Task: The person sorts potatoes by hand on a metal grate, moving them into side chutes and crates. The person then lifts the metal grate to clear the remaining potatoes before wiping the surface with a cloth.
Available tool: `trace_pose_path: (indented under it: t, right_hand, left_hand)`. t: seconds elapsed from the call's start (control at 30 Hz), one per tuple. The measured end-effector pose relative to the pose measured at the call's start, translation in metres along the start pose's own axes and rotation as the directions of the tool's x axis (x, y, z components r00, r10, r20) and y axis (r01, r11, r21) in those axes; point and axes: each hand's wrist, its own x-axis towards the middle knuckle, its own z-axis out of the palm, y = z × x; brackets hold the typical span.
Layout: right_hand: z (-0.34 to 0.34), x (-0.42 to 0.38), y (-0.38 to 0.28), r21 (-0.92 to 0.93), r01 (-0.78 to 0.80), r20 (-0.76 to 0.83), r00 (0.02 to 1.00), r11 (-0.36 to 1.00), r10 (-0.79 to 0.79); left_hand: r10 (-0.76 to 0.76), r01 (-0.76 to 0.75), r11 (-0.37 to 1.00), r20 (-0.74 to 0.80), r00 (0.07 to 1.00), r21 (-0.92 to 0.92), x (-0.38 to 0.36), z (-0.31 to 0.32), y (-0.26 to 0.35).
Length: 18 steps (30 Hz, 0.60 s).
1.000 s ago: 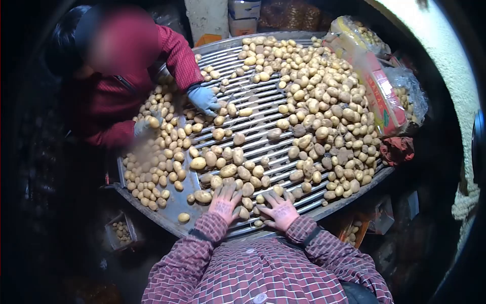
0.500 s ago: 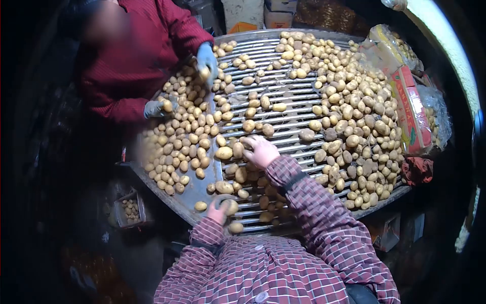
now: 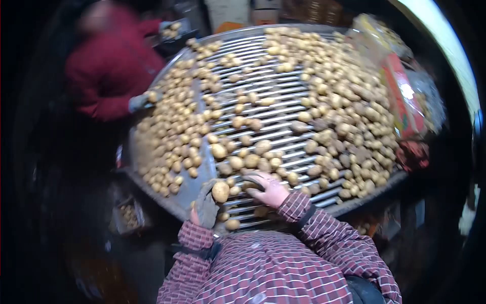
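Left hand [image 3: 205, 205] around potato [image 3: 220, 192], right hand [image 3: 269, 190] curled at slats [image 3: 287, 107], grip unclear; red carton [image 3: 405, 101], lettering blurred.

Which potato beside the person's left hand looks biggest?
The round, pale potato right against the left hand; the loose ones near it look smaller.

My left hand [image 3: 205, 206] holds a pale potato [image 3: 220, 192] above the near edge of the slatted metal bench [image 3: 291, 109]. Just beside it, my right hand [image 3: 269, 189] reaches in with curved fingers over the potatoes; I can't make out its grip. From here I see a big potato heap [image 3: 349, 109] on the right and a smaller-potato pile [image 3: 174, 119] on the left, where a person in dark red [image 3: 114, 61] stands. A red carton [image 3: 402, 96] lies by the heap, near a crumpled red cloth [image 3: 412, 154].
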Motion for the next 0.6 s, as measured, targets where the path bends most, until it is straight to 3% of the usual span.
trace_pose_path:
  t: [0.03, 0.1, 0.13, 0.17, 0.2, 0.23, 0.27, 0.3, 0.33, 0.37, 0.4, 0.43, 0.5, 0.57, 0.6]
  right_hand:
    - [-0.004, -0.011, -0.005, 0.315, -0.101, -0.036, 0.992, 0.944, 0.118]
    - [-0.019, -0.020, -0.015, 0.635, -0.102, 0.044, 0.994, 0.766, 0.096]
    - [-0.013, -0.025, -0.004, 0.782, -0.154, 0.105, 0.988, 0.605, 0.115]
    - [-0.035, -0.039, -0.019, 0.792, -0.417, 0.316, 0.905, 0.446, 0.285]
    - [-0.038, -0.051, -0.011, 0.829, -0.368, 0.281, 0.925, 0.421, 0.256]
    - [-0.040, -0.065, -0.003, 0.862, -0.319, 0.245, 0.943, 0.394, 0.226]
    - [-0.046, -0.082, 0.001, 0.805, -0.269, 0.099, 0.940, 0.529, 0.327]
    - [-0.044, -0.100, 0.020, 0.905, -0.195, 0.061, 0.939, 0.378, 0.338]
    - [-0.052, -0.120, 0.029, 0.908, -0.175, -0.018, 0.891, 0.381, 0.453]
    - [-0.061, -0.143, 0.035, 0.910, -0.153, -0.103, 0.816, 0.384, 0.569]
    - [-0.082, -0.168, 0.020, 0.928, -0.167, -0.110, 0.734, 0.334, 0.670]
    - [-0.079, -0.194, 0.039, 0.819, -0.073, -0.343, 0.732, 0.569, 0.588]
    - [-0.079, -0.247, 0.056, 0.867, 0.256, -0.494, 0.542, 0.427, 0.679]
    - [-0.077, -0.288, 0.068, 0.810, 0.478, -0.485, 0.219, 0.340, 0.847]
    - [-0.078, -0.310, 0.067, 0.769, 0.530, -0.490, 0.130, 0.357, 0.862]
  left_hand:
    - [-0.082, 0.089, 0.949, 0.035, 0.996, -0.302, 0.001, 0.019, 0.005]
    - [-0.242, 0.287, 0.588, 0.174, 0.955, -0.756, 0.001, 0.046, 0.023]
    - [-0.333, 0.357, 0.760, 0.146, 0.931, -0.544, 0.005, 0.054, 0.024]
    - [-0.214, 0.252, 0.937, 0.171, 0.962, -0.242, 0.008, 0.043, -0.001]
    - [-0.255, 0.245, 0.965, 0.116, 0.960, 0.094, 0.014, 0.046, 0.010]
    - [-0.264, 0.221, 0.881, 0.047, 0.963, 0.419, 0.018, 0.050, 0.022]
    - [0.039, -0.049, 0.725, 0.030, 0.999, 0.687, 0.019, 0.035, -0.013]
    - [0.069, -0.082, 0.539, 0.053, 0.996, 0.838, 0.025, 0.025, -0.022]
    - [0.044, -0.066, 0.380, 0.054, 0.998, 0.923, 0.025, 0.012, -0.039]
    - [-0.086, -0.003, 0.252, 0.026, 0.996, 0.968, 0.024, -0.003, -0.056]
    - [-0.083, -0.046, 0.086, 0.053, 0.995, 0.995, 0.023, 0.004, -0.050]
    - [-0.061, -0.097, 0.087, 0.102, 0.993, 0.992, 0.023, 0.000, -0.055]
    - [-0.030, -0.130, 0.178, 0.137, 0.990, 0.976, 0.030, -0.012, -0.069]
    - [0.031, -0.152, 0.147, 0.149, 0.988, 0.977, 0.035, -0.016, -0.081]
    - [0.010, -0.129, 0.136, 0.129, 0.992, 0.982, 0.034, -0.019, -0.086]
